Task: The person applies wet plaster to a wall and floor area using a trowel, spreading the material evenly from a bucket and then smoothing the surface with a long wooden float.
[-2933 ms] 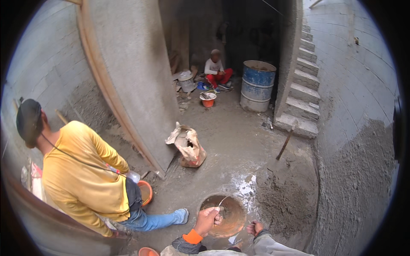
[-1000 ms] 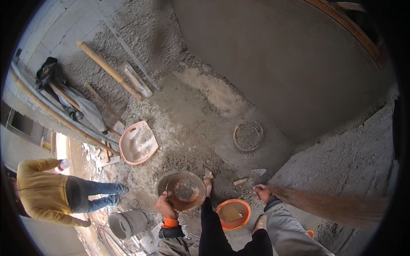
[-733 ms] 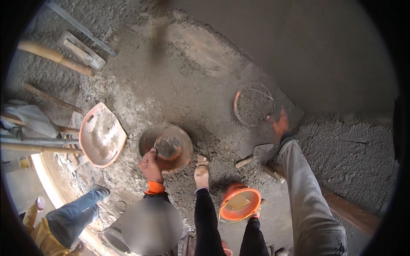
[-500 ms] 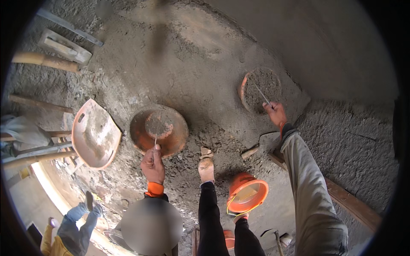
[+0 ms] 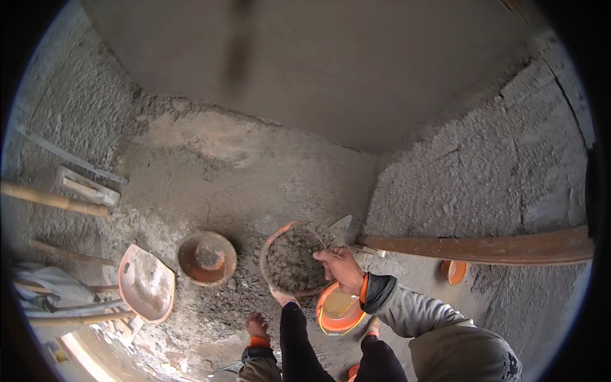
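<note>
A round orange tub [image 5: 272, 237] full of grey mortar [image 5: 294, 258] stands on the floor in front of my feet. My right hand [image 5: 342, 267] is closed at the tub's right side, its fingers pinching the thin handle, which is mostly hidden behind them. My left hand [image 5: 258, 326] hangs low beside my leg, fingers loosely apart and holding nothing. Left of the mortar tub sits a second, emptied-looking tub [image 5: 230, 251] with mortar smears inside. An orange bucket [image 5: 321, 316] with murky liquid stands just below my right hand.
A pale, shallow scoop-shaped pan [image 5: 168, 299] lies at left, near wooden handles [image 5: 57, 200] and a plastering float [image 5: 89, 188]. A trowel [image 5: 342, 224] rests beyond the mortar tub. A long wooden board [image 5: 477, 248] runs along the right wall, with a small orange pail [image 5: 454, 272] beside it.
The mortar tub has come nearer my feet with my right hand. My left hand has let go of the other tub's handle and drawn back. The view has shifted toward the wall.
</note>
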`<action>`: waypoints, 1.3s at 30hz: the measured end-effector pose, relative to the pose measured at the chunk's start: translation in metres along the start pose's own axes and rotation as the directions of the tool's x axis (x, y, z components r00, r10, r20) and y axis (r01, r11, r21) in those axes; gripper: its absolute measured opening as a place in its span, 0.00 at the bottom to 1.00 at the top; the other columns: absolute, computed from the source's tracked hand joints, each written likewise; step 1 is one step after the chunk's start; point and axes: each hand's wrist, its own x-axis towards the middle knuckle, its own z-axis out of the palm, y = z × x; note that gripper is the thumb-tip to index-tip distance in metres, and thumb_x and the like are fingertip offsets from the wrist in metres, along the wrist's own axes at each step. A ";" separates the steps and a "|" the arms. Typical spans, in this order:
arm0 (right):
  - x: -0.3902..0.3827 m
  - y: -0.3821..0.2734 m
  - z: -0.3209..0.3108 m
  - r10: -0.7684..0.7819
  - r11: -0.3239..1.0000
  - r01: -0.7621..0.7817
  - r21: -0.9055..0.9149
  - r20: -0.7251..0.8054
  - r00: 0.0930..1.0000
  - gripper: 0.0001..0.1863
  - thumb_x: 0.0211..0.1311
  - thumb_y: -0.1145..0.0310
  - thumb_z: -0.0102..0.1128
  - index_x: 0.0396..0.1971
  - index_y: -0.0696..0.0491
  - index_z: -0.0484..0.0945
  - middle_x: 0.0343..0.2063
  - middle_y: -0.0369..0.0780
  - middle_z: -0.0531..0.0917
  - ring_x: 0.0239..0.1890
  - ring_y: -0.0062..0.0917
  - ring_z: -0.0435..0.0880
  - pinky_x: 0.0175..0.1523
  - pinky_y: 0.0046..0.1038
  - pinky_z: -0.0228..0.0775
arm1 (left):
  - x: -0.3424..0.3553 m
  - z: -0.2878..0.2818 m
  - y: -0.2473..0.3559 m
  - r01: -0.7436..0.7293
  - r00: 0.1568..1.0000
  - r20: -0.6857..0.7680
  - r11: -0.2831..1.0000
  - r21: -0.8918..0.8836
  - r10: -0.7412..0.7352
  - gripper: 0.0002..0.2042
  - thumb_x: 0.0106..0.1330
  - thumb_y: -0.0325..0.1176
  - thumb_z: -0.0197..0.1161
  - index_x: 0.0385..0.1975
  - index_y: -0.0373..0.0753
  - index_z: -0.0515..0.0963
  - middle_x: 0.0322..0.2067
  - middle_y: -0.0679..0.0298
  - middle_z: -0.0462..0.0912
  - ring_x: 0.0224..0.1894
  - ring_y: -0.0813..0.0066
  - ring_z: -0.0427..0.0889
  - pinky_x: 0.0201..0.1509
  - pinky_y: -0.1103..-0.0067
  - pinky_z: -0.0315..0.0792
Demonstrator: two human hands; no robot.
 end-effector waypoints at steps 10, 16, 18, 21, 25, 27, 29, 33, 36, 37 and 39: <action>-0.304 0.007 -0.323 0.182 0.958 -0.201 0.205 0.108 0.977 0.09 0.55 0.65 0.58 0.21 0.48 0.68 0.11 0.27 0.60 0.11 0.12 0.55 0.15 0.18 0.47 | -0.287 0.142 -0.203 0.306 0.773 0.596 0.951 -0.050 -0.217 0.27 0.63 0.55 0.46 0.57 0.45 0.59 0.55 0.61 0.64 0.53 0.63 0.65 0.54 0.63 0.60; -0.473 -0.001 -0.609 -0.068 0.991 -0.010 -0.137 -0.554 0.830 0.23 0.51 0.54 0.62 0.30 0.63 0.73 0.09 0.31 0.63 0.09 0.15 0.63 0.13 0.21 0.52 | -0.529 0.353 -0.313 0.358 0.267 0.927 0.920 0.160 -0.265 0.31 0.62 0.57 0.46 0.61 0.46 0.56 0.60 0.60 0.60 0.61 0.60 0.60 0.62 0.61 0.56; -0.528 -0.012 -0.681 -0.350 0.898 -0.026 -0.439 -0.750 0.562 0.33 0.43 0.53 0.67 0.39 0.69 0.70 0.25 0.47 0.77 0.26 0.29 0.77 0.32 0.31 0.71 | -0.618 0.441 -0.321 0.200 -0.033 0.951 0.930 0.308 -0.308 0.34 0.61 0.57 0.49 0.61 0.41 0.52 0.61 0.56 0.56 0.62 0.60 0.58 0.62 0.60 0.56; -0.622 -0.023 -0.758 -0.337 0.891 0.383 -0.244 -0.920 0.200 0.34 0.43 0.54 0.67 0.42 0.67 0.70 0.38 0.51 0.76 0.41 0.35 0.78 0.45 0.31 0.70 | -0.752 0.533 -0.311 -0.125 -0.359 0.897 0.966 0.228 -0.258 0.36 0.60 0.52 0.53 0.62 0.39 0.47 0.59 0.56 0.57 0.61 0.57 0.59 0.59 0.56 0.61; -0.718 -0.030 -0.809 -0.417 0.546 0.787 -0.288 -0.908 -0.043 0.25 0.50 0.51 0.63 0.37 0.56 0.69 0.28 0.36 0.77 0.25 0.18 0.77 0.30 0.21 0.73 | -0.905 0.576 -0.289 -0.401 -0.568 0.814 0.905 -0.142 -0.124 0.43 0.55 0.45 0.60 0.63 0.30 0.42 0.57 0.46 0.57 0.59 0.59 0.63 0.60 0.70 0.61; -0.741 -0.038 -0.822 -0.423 0.334 0.871 -0.362 -0.883 -0.204 0.27 0.48 0.55 0.67 0.39 0.59 0.68 0.33 0.38 0.76 0.30 0.22 0.79 0.32 0.24 0.76 | -0.954 0.587 -0.284 -0.444 -0.671 0.741 0.791 -0.422 0.019 0.45 0.53 0.47 0.61 0.62 0.28 0.44 0.57 0.44 0.57 0.58 0.59 0.63 0.60 0.71 0.61; -0.756 -0.045 -0.826 -0.492 0.161 0.885 -0.436 -0.813 -0.311 0.28 0.47 0.55 0.68 0.42 0.58 0.68 0.35 0.39 0.76 0.31 0.23 0.79 0.34 0.25 0.76 | -0.976 0.596 -0.287 -0.469 -0.642 0.759 0.730 -0.498 0.105 0.45 0.53 0.50 0.61 0.63 0.31 0.45 0.58 0.46 0.56 0.59 0.59 0.61 0.60 0.71 0.61; -0.781 -0.057 -0.811 -0.614 0.286 0.707 -0.646 -0.691 -0.383 0.21 0.47 0.60 0.67 0.37 0.57 0.74 0.30 0.38 0.79 0.30 0.23 0.80 0.37 0.25 0.76 | -0.946 0.598 -0.332 -0.452 -0.442 0.877 0.892 -0.036 -0.188 0.47 0.51 0.65 0.54 0.63 0.39 0.46 0.60 0.49 0.53 0.61 0.58 0.58 0.61 0.63 0.58; -0.769 -0.060 -0.779 -0.876 0.383 0.335 -0.861 -0.454 -0.165 0.14 0.45 0.63 0.67 0.30 0.56 0.78 0.24 0.37 0.81 0.28 0.21 0.80 0.35 0.23 0.73 | -0.892 0.576 -0.380 -0.115 -0.277 0.804 0.849 0.516 -0.527 0.45 0.53 0.71 0.42 0.64 0.45 0.45 0.63 0.51 0.45 0.65 0.51 0.48 0.62 0.50 0.49; -0.756 -0.062 -0.767 -0.932 0.343 0.137 -0.929 -0.355 -0.070 0.13 0.44 0.64 0.67 0.28 0.57 0.79 0.22 0.37 0.81 0.27 0.20 0.79 0.33 0.21 0.71 | -0.874 0.563 -0.400 0.075 -0.279 0.789 0.806 0.586 -0.548 0.44 0.52 0.71 0.42 0.63 0.44 0.48 0.63 0.53 0.48 0.65 0.53 0.48 0.64 0.54 0.48; -0.712 -0.050 -0.732 -0.976 0.162 -0.015 -0.987 -0.163 0.141 0.12 0.38 0.65 0.66 0.23 0.55 0.76 0.21 0.37 0.78 0.25 0.25 0.79 0.28 0.26 0.70 | -0.844 0.529 -0.436 0.146 -0.213 0.870 0.866 0.479 -0.445 0.49 0.48 0.72 0.48 0.64 0.44 0.45 0.62 0.54 0.51 0.63 0.57 0.54 0.62 0.58 0.55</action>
